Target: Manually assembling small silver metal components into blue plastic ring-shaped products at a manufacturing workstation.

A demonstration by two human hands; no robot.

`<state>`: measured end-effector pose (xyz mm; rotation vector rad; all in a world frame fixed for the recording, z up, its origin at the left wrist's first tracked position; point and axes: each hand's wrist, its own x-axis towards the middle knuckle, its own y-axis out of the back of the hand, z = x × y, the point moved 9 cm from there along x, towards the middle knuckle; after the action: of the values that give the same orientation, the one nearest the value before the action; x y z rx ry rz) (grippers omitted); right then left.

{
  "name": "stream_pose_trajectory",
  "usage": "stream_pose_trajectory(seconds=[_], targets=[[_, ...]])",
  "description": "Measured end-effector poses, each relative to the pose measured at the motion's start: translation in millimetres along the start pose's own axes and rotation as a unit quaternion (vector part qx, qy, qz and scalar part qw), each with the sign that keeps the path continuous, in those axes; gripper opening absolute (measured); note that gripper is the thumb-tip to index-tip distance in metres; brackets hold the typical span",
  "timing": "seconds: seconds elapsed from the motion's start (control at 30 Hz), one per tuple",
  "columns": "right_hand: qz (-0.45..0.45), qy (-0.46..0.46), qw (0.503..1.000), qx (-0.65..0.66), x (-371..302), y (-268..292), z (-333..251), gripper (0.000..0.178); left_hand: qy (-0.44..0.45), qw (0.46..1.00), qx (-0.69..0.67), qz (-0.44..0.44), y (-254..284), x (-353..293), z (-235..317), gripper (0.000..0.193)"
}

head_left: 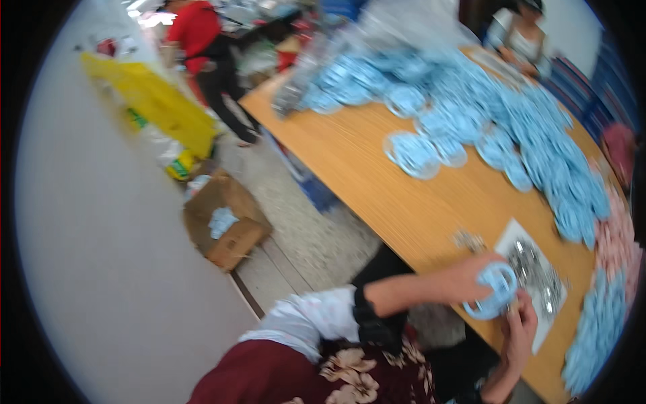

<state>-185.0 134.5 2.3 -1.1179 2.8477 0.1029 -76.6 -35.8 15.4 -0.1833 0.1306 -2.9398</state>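
Observation:
Over the table's near edge, my left hand (473, 277) is closed round a light-blue ring-shaped plastic piece (496, 288) with openings in it. Whether it is one piece or a few stacked together, I cannot tell. Just right of it, my right hand (518, 328) has its thumb and fingers pinched together at the ring's lower right edge. Something small may sit between those fingertips, too blurred to name. Beyond both hands, shiny metal parts (531, 268) lie heaped on a white sheet (540, 337). A few more small metal parts (469, 240) rest left of the sheet.
A long pile of light-blue rings (498, 111) covers the wooden table's (377, 178) far side, beside a clear plastic bag (404, 27). Pink pieces (617, 236) lie at right. A cardboard box (225, 222) stands on the floor. One person (521, 40) sits opposite; another (212, 60) stands far left.

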Motion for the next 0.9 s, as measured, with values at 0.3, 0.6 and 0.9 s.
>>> stream_pose_trajectory(seconds=[0.3,0.6,0.9], targets=[[-0.003,0.037,0.997,-0.064,0.7,-21.7,-19.8,0.009,0.117,0.993,-0.022,0.012,-0.9,-4.0,-30.0,0.057],[0.004,0.05,0.993,-0.111,3.6,-27.8,-16.7,0.011,0.161,0.986,-0.048,-0.014,-11.6,-4.9,-31.6,0.059],[0.067,0.197,0.899,-0.386,0.1,-43.1,-41.2,0.013,0.187,0.98,-0.073,0.001,-12.4,-1.1,-39.1,0.059]])
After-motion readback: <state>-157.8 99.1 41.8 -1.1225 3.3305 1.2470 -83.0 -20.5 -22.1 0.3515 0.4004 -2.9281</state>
